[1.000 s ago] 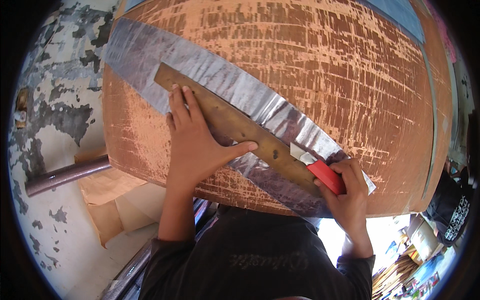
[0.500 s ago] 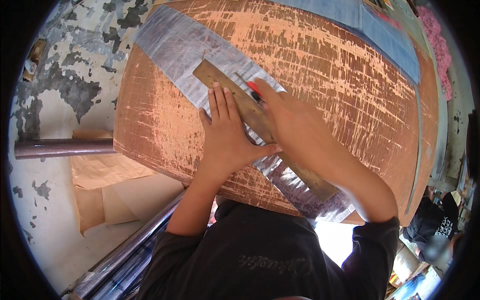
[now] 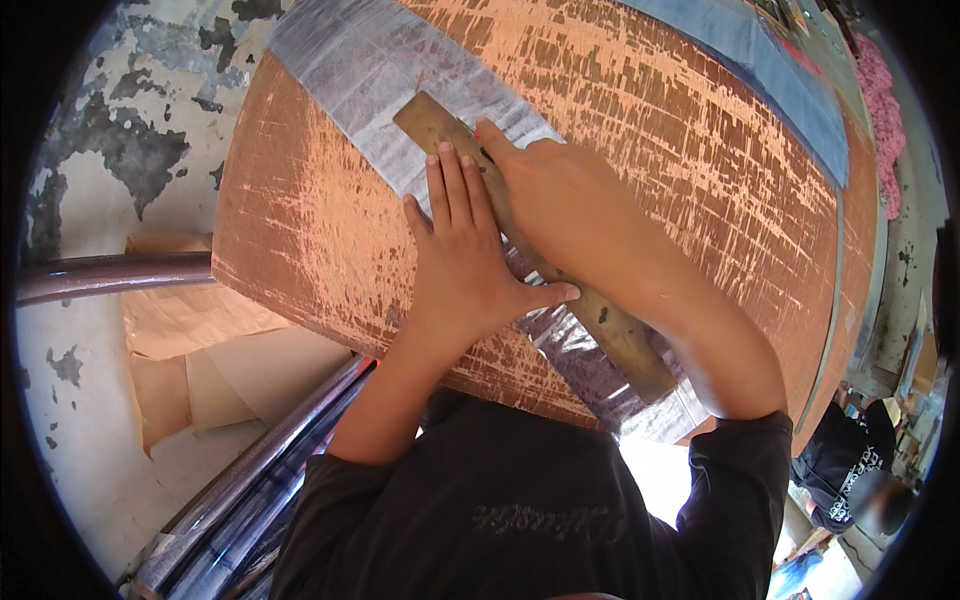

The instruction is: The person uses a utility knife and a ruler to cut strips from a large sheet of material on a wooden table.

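A strip of shiny silver-grey sheet (image 3: 350, 75) runs diagonally across the worn brown board. On top of it lies a flat, brownish straightedge (image 3: 640, 360), along the strip's length. My left hand (image 3: 462, 275) lies spread on the straightedge and sheet, three fingertips on the bar and the thumb stretched across it. Along the bar's right side, my right hand (image 3: 580, 210) is closed, index finger pointing to the far end. The red-and-black cutter knife seen in its grip earlier is now almost wholly hidden beneath the hand.
The scuffed board (image 3: 310, 200) fills the work area. A bluish sheet (image 3: 760, 75) lies along its far right edge. Shiny rolls (image 3: 240, 490) stand at lower left, near brown paper (image 3: 200, 330) and a dark tube (image 3: 120, 275). Another person (image 3: 850, 455) is at lower right.
My right hand has come down against the straightedge, its index fingertip shifted left and farther away; the knife has gone out of sight under it. My left hand keeps pressing the bar.
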Action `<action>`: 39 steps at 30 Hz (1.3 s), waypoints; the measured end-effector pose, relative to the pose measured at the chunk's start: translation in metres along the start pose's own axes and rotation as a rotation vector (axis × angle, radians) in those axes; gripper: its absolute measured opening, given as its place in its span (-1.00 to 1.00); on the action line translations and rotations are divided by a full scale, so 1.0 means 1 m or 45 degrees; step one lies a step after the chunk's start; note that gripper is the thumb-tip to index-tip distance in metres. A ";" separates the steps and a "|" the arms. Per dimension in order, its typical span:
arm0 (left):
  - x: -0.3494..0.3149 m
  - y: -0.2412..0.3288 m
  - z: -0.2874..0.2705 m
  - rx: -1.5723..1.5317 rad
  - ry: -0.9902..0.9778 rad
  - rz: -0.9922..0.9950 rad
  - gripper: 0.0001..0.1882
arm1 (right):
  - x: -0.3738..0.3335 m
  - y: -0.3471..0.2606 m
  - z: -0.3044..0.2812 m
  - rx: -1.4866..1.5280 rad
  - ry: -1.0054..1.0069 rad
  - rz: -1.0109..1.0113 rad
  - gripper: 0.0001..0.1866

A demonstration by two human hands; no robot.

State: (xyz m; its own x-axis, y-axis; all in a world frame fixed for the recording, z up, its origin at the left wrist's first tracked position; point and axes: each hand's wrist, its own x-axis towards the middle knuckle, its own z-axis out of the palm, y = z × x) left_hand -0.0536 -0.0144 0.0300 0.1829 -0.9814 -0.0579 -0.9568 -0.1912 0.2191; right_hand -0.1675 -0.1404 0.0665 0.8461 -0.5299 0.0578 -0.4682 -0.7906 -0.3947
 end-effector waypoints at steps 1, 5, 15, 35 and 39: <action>0.000 -0.001 -0.001 0.008 -0.003 -0.005 0.81 | 0.001 -0.006 -0.005 -0.001 -0.035 0.035 -0.24; 0.001 -0.002 -0.001 -0.043 0.010 -0.007 0.81 | -0.025 -0.004 -0.027 0.038 -0.131 0.018 -0.20; 0.002 0.000 0.001 -0.023 0.005 -0.015 0.86 | -0.116 -0.012 -0.059 -0.002 -0.416 0.258 -0.19; 0.001 -0.001 -0.003 -0.072 -0.049 -0.059 0.87 | -0.170 -0.016 -0.063 -0.169 -0.545 0.290 -0.08; 0.000 0.000 0.002 -0.048 0.012 -0.023 0.84 | -0.180 -0.014 -0.065 -0.118 -0.567 0.317 -0.08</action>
State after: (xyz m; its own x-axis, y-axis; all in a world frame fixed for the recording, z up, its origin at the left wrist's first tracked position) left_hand -0.0539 -0.0139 0.0275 0.2021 -0.9780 -0.0526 -0.9442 -0.2088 0.2548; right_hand -0.3293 -0.0539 0.1210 0.7233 -0.5391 -0.4315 -0.6724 -0.6920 -0.2627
